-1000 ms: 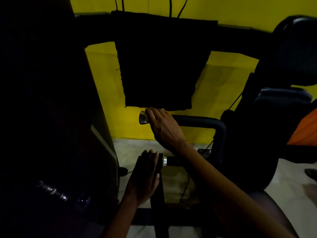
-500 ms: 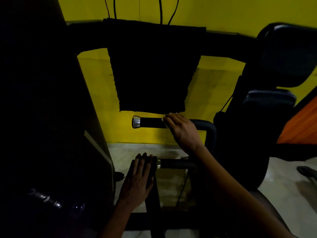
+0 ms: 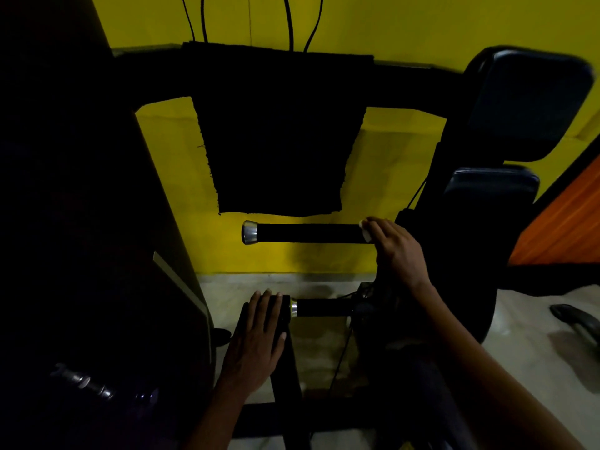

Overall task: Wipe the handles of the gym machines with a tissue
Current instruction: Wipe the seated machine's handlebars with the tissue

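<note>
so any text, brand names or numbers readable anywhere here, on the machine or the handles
None can be read.
Dark machine panel on the left: too dark to show any label.
Pale marks low on that panel: too dim and blurred to tell whether they are writing at all.
Upper handle, lower handle and seat pads: no print visible.

The upper handle [image 3: 305, 233] ran level, a black grip capped in silver at its left end, its right end hidden by fingers. A scrap of pale tissue [image 3: 365, 231] showed against that right end. The lower handle [image 3: 319, 307], shorter in view, lay parallel below, black with a silver ring at its left.
</note>
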Tool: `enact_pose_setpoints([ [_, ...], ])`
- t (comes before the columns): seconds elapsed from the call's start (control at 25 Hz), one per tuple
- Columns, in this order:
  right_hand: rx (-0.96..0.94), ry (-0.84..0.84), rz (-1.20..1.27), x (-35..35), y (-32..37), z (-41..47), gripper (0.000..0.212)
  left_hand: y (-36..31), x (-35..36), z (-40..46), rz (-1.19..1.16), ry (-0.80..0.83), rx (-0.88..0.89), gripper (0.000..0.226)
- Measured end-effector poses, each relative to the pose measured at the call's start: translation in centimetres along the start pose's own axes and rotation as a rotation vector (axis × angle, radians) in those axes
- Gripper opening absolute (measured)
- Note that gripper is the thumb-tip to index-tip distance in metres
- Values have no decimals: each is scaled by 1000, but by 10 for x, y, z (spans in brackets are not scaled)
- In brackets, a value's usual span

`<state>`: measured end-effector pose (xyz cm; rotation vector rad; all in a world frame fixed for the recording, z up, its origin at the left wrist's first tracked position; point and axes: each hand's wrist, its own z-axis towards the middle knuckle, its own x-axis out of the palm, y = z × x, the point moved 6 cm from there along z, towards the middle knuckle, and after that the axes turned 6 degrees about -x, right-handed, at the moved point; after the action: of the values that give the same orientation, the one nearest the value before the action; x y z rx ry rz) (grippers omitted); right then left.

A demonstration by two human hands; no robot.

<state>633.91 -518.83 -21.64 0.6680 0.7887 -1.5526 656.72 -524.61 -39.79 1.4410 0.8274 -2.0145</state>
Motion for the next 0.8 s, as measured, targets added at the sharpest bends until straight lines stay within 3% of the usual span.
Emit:
enact_pose_setpoints([
  [0.24,51,27,-29,0,-8,-8,30,0,-1,-1,35,10,9,67],
  [0.36,68,11,24,1,-8,-9,38,0,-1,-2,24,2,-6,67],
  [0.52,-33,-38,-31,-8,-2,-8,34,-2,-3,-2,23,9,-16,67],
  [0.6,81,-75,39,-7,-1,-1,27,-2,-4,-3,24,13,-16,67],
  [0.68,145,-94,153,0,21,19,35,-3,-6,-4,40,5,-18,64],
  [0.8,-77,-73,289,12,98,62,35,-4,-8,-5,-13,-29,-21,61],
])
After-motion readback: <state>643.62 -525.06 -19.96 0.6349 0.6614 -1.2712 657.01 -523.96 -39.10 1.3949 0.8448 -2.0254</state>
